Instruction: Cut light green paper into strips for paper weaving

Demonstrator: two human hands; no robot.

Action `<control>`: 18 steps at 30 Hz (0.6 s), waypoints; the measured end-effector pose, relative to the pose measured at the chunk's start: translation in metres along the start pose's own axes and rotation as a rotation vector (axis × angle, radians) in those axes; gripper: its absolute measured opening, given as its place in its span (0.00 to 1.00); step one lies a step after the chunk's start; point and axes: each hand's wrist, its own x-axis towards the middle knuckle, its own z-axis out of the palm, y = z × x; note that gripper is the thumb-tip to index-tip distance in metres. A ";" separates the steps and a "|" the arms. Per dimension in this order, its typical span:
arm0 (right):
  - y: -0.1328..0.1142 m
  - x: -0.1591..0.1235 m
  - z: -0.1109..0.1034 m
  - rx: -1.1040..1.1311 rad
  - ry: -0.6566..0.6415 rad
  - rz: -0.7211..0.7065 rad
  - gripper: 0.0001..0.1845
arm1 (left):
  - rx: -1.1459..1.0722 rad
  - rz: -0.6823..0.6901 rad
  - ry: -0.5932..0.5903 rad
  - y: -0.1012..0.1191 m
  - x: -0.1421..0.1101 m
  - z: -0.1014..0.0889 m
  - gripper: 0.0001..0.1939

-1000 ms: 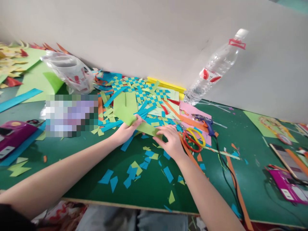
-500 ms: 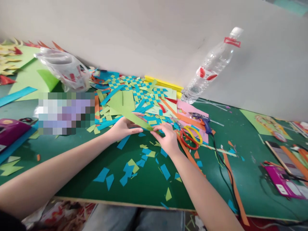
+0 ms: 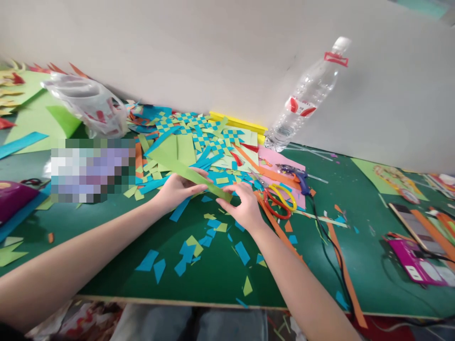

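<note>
A light-green paper strip runs slantwise above the table, its far end reaching over the paper scraps. My right hand pinches the near end of the strip between thumb and fingers. My left hand is closed around the strip further along, some fingers hidden behind it. Beyond both hands lies a pile of blue-and-green checkered woven paper. Scissors with red and yellow handles rest to the right of my right hand. Cut blue scraps are scattered on the table below my hands.
The green table meets a pale wall. A plastic bottle leans at the back, and a blue glue gun with a black cord lies right. A bagged cup stands left. A phone and a purple device lie far right.
The view has shifted slightly, moving most things a little left. My right hand's fingers have rolled a little at the strip's end, and both hands still hold the strip.
</note>
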 end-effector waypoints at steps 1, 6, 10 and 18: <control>0.000 0.000 -0.001 -0.003 -0.004 0.010 0.10 | -0.019 -0.011 0.004 0.001 0.000 0.000 0.24; -0.005 0.001 0.000 0.056 0.008 -0.014 0.04 | -0.071 -0.034 -0.037 0.003 0.000 0.001 0.27; -0.012 -0.001 0.001 0.111 -0.031 0.016 0.10 | -0.110 -0.023 0.039 0.007 0.004 0.000 0.24; -0.012 -0.003 -0.002 0.186 -0.014 0.060 0.02 | 0.543 -0.018 0.163 0.038 0.046 -0.040 0.17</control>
